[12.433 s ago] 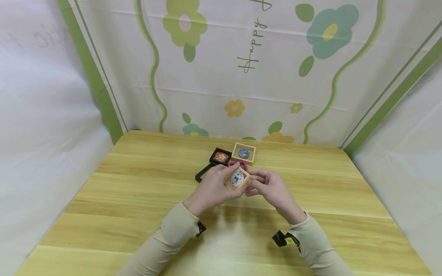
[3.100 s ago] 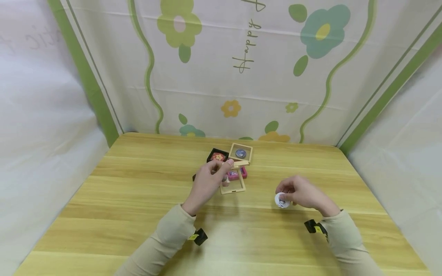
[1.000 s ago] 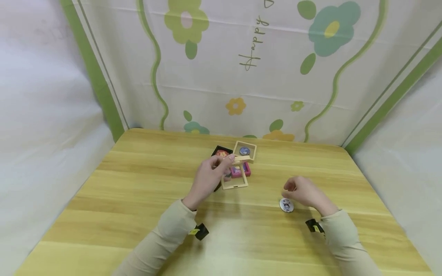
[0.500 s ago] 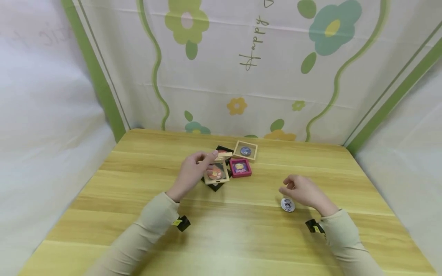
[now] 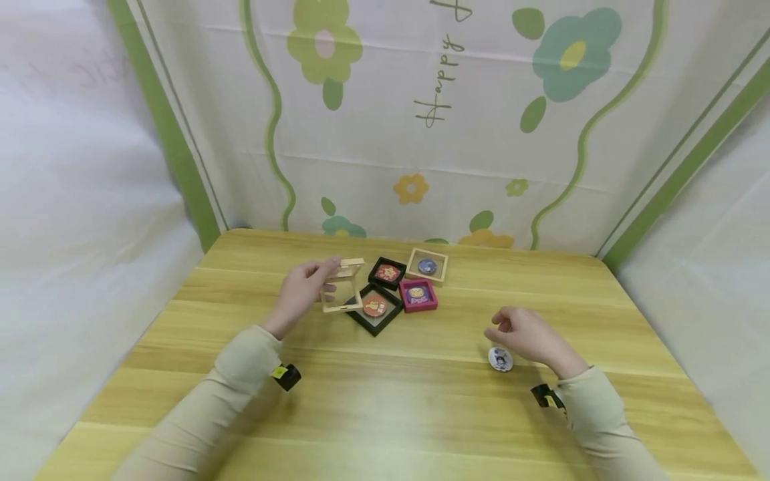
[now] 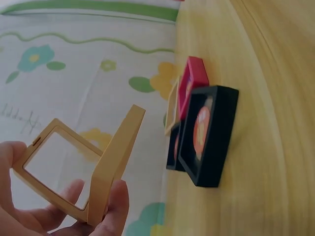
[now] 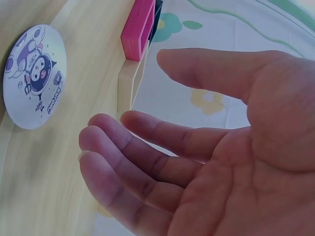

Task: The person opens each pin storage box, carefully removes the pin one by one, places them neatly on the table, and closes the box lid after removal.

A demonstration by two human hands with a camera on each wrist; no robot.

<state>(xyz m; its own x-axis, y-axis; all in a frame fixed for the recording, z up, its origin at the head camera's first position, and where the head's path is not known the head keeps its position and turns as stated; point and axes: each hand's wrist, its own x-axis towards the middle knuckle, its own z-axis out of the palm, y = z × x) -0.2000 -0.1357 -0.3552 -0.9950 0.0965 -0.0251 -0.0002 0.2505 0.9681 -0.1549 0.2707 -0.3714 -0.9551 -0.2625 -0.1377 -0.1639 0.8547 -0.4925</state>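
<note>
Left fingers: the light wooden case (image 5: pixel 344 287), unfolded at its hinge, is pinched by the left hand (image 5: pixel 297 295), left of centre in the head view.
Right fingers: loosely bent, with the thumb apart, and nothing is gripped by the right hand (image 5: pixel 529 336), right of centre.
White badge: laid on the table just beside the right fingers; a cartoon figure is printed on it (image 5: pixel 500 359).
Frames at centre: a badge is held in each of the large black frame (image 5: pixel 390 321), magenta frame (image 5: pixel 421 308), small black frame (image 5: pixel 391 260) and pale wooden frame (image 5: pixel 445 268).
Surface: wood-grained tabletop (image 5: pixel 391 414), backed by flowered cloth (image 5: pixel 481 153) across the top.
</note>
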